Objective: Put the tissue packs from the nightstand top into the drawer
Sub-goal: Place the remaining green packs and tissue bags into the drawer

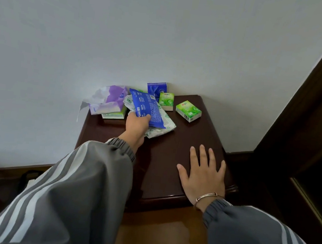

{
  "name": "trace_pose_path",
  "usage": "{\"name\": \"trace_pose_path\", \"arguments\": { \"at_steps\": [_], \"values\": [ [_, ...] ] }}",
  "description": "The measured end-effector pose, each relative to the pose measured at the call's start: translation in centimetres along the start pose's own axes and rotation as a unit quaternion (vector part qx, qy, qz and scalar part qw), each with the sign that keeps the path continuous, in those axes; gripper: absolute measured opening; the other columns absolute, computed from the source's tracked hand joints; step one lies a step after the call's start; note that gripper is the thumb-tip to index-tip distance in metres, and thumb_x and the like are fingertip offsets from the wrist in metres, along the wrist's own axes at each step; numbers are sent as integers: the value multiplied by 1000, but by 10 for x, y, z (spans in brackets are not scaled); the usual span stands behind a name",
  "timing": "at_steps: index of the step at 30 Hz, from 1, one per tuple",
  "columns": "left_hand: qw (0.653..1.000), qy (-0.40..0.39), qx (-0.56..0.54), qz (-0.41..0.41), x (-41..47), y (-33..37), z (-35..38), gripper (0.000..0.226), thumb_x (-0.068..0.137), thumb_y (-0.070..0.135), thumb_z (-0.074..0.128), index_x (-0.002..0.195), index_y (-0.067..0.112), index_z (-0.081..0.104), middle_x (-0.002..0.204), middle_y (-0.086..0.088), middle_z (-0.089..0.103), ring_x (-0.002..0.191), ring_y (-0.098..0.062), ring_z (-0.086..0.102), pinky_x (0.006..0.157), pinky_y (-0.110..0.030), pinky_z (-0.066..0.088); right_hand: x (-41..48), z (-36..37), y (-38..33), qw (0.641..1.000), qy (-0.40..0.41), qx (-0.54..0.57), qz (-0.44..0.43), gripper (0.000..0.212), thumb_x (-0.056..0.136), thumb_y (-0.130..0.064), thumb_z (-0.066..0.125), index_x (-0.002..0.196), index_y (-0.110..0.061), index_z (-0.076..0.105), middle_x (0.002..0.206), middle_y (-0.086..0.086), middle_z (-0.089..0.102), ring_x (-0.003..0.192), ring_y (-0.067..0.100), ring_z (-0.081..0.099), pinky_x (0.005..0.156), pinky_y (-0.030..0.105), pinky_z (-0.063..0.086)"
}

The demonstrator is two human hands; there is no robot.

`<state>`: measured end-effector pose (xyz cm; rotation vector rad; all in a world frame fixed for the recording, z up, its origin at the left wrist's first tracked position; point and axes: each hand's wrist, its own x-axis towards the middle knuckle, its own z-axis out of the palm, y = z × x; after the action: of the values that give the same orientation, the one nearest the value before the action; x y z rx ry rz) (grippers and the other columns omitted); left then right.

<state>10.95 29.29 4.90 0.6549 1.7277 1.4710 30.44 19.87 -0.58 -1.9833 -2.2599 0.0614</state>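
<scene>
Grey striped sleeves, two: my left sleeve [65, 191] and right sleeve [254, 232] fill the near edge of view.

1. Blue tissue pack [147, 107]: soft and flat, on the nightstand top toward the back left, lying across a white-and-green soft pack [165, 126]. My left hand [137, 124] pinches its near edge, thumb on top, fingers tucked beneath and hidden. Whether they also catch the pack below, I cannot tell.
2. Purple tissue pack [109, 99]: just left of the blue one, torn open, white tissue spilling toward the wall. It sits on a green pack [114, 115] of which only the front edge shows.
3. Small blue pack [157, 88]: upright against the wall, behind the blue tissue pack's far end.
4. Standing green pocket pack [166, 101]: on edge, just in front of the small blue pack.
5. Lying green pocket pack [188, 111]: apart to the right, near the back right corner.
6. My right hand [203, 174]: palm down, fingers straight and spread, flat on the bare front right of the top, holding nothing. Bracelet [205, 196] at the wrist.

Surroundings: nightstand [184, 141] of dark glossy wood, set against a white wall [168, 30]; dark wooden frame [312, 100] at right; wooden floor [161, 240] below
</scene>
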Motion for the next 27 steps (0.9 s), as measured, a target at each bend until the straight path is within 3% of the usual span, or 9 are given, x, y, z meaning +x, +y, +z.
{"name": "trace_pose_path", "arguments": {
  "at_steps": [7, 10, 13, 15, 17, 19, 21, 23, 27],
  "values": [
    [992, -116, -6, -39, -73, 11, -47, 35, 93, -2, 54, 127, -7, 49, 124, -24, 61, 111, -38, 61, 95, -52, 50, 0, -6, 1, 1000, -29, 10, 3, 68, 90, -63, 20, 149, -28, 17, 158, 1, 16, 147, 24, 9, 113, 56, 10],
    [988, -150, 2, -26, -116, 13, -72, 35, 93, -1, 54, 126, -7, 48, 123, -24, 62, 107, -36, 63, 92, -49, 52, 3, -19, 4, 989, -49, 136, 17, 58, 95, -56, 27, 145, -27, 31, 156, -2, 25, 146, 21, 13, 115, 52, 4],
    [982, -187, -10, -21, -159, 11, -102, 34, 93, 3, 56, 126, -3, 48, 121, -21, 64, 106, -35, 65, 88, -48, 54, -10, -48, 12, 911, -46, 408, 51, 36, 96, -38, 44, 123, -18, 58, 132, 3, 56, 130, 22, 44, 110, 39, 27],
    [975, -219, -22, -29, -187, 4, -122, 33, 93, 6, 58, 124, 2, 49, 117, -15, 67, 102, -30, 68, 80, -41, 58, -37, -65, 10, 873, -38, 485, 47, 23, 92, -36, 53, 104, -20, 65, 108, -1, 66, 106, 16, 59, 86, 24, 42],
    [967, -249, -26, -40, -214, -6, -137, 32, 92, 8, 60, 123, 6, 50, 116, -12, 69, 100, -27, 69, 78, -38, 59, -71, -75, 2, 849, -69, 523, 30, 18, 87, -42, 60, 92, -25, 64, 95, -9, 68, 90, 7, 63, 68, 14, 43],
    [961, -271, -25, -41, -238, -20, -144, 34, 91, 4, 59, 124, 5, 49, 117, -14, 68, 101, -28, 69, 80, -39, 59, -106, -77, -8, 809, -134, 571, 39, 23, 80, -47, 65, 91, -27, 60, 94, -10, 69, 82, 4, 66, 57, 11, 45],
    [956, -288, -39, -46, -259, -33, -146, 36, 89, 0, 60, 124, 4, 50, 115, -15, 69, 99, -28, 69, 76, -36, 59, -134, -75, -14, 777, -166, 604, 61, 28, 75, -43, 72, 93, -27, 58, 95, -5, 69, 82, 7, 67, 60, 16, 48],
    [949, -305, -52, -62, -276, -43, -148, 39, 88, -1, 61, 125, 4, 51, 114, -14, 70, 99, -28, 70, 75, -35, 59, -154, -72, -16, 744, -165, 641, 87, 35, 72, -31, 78, 98, -22, 57, 99, -2, 69, 85, 8, 67, 64, 18, 51],
    [933, -332, -75, -118, -299, -54, -152, 37, 94, 14, 57, 129, 5, 53, 119, -16, 68, 106, -32, 66, 85, -40, 58, -181, -72, -16, 694, -156, 689, 139, 39, 72, -13, 80, 103, -10, 56, 93, -1, 68, 73, 6, 68, 54, 16, 52]
  ]
}}
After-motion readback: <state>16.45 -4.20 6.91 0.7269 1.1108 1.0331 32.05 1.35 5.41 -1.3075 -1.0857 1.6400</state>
